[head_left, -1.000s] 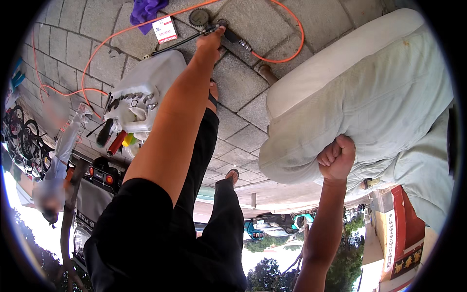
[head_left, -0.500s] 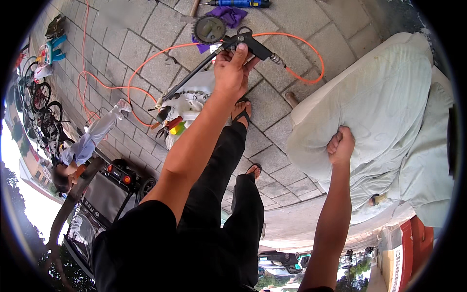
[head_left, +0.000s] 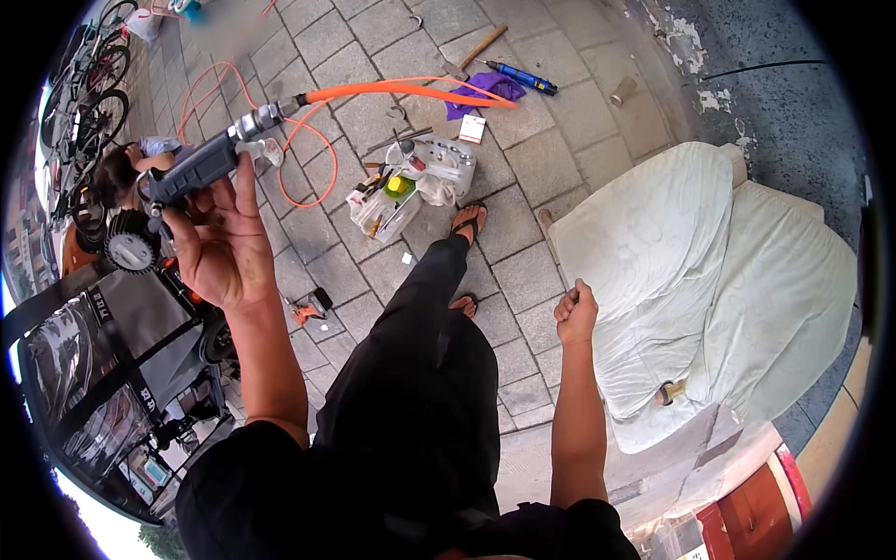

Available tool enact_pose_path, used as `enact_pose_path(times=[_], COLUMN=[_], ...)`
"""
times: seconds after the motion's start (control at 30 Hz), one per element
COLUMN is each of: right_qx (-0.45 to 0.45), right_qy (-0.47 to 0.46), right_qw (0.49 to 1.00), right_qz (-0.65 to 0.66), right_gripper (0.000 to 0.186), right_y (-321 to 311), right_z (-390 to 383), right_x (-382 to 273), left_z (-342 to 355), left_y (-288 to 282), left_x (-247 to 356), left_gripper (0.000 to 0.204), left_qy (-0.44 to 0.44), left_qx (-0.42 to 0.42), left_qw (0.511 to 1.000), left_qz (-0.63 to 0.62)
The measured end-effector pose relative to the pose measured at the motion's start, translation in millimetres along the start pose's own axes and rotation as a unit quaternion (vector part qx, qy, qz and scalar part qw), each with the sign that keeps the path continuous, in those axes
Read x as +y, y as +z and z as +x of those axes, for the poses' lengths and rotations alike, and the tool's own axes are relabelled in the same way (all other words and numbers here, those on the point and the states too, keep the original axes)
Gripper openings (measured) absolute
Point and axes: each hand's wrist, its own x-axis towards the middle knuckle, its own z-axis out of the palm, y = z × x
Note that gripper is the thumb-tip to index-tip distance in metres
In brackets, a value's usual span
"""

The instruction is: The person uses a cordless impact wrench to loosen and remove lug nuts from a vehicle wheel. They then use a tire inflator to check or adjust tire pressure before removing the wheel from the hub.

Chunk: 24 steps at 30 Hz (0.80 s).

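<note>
My left hand (head_left: 224, 238) is raised and closed round a tire inflator gun (head_left: 201, 173), with the black grip between thumb and fingers. Its round toothed gauge (head_left: 132, 245) hangs below, beside my thumb. From the metal coupling at the gun's upper end, an orange air hose (head_left: 401, 89) leads off to the right. My right hand (head_left: 577, 313) is a fist in front of the left edge of a pale cloth cover (head_left: 653, 215). Nothing shows in that fist, and whether it touches the cloth I cannot tell.
A white tool carrier (head_left: 448, 168) stands on the grey paving by my sandalled foot. Beyond it lie a hammer (head_left: 481, 47), a blue screwdriver-like tool (head_left: 521, 77) and a purple cloth (head_left: 476, 98). A black-covered vehicle (head_left: 154, 317), bicycles (head_left: 103, 89) and another person (head_left: 126, 168) are at left.
My left hand has carried the inflator gun leftward, turning it over and lifting the hose. My right fist has come off the cushion-like middle of the cloth cover, moving left. My view has shifted.
</note>
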Motion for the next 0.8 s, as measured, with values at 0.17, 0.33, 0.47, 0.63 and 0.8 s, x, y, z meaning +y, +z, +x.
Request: enact_pose_path(times=[0.17,0.33,0.47,0.63,0.8], right_qx=[-0.064,-0.121,-0.130,-0.169,-0.188], right_qy=[0.069,0.113,0.117,0.078,0.058], right_qw=[0.993,0.958,0.927,0.884,0.855], right_qz=[-0.073,-0.232,-0.332,-0.429,-0.479], right_gripper=[0.034,0.033,0.032,0.029,0.027], right_y=[-10.7,-11.0,12.1,59.5,91.8], right_z=[-109.7,-165.2,-201.3,-245.2,-281.3], right_x=[97.0,162.5,206.4,263.4,351.2], left_z=[-106.0,-249.8,-349.1,-469.2,-548.4], left_y=[43.9,29.0,1.4,-78.0,-141.0], left_x=[179.2,329.3,397.6,471.4,526.5], left_gripper=[0.029,0.021,0.031,0.035,0.036], left_qy=[0.117,0.202,0.278,0.321,0.294], left_qx=[0.013,0.049,0.120,0.130,0.197], left_qw=[0.986,0.968,0.943,0.936,0.935], left_qz=[-0.117,-0.142,-0.139,-0.058,-0.028])
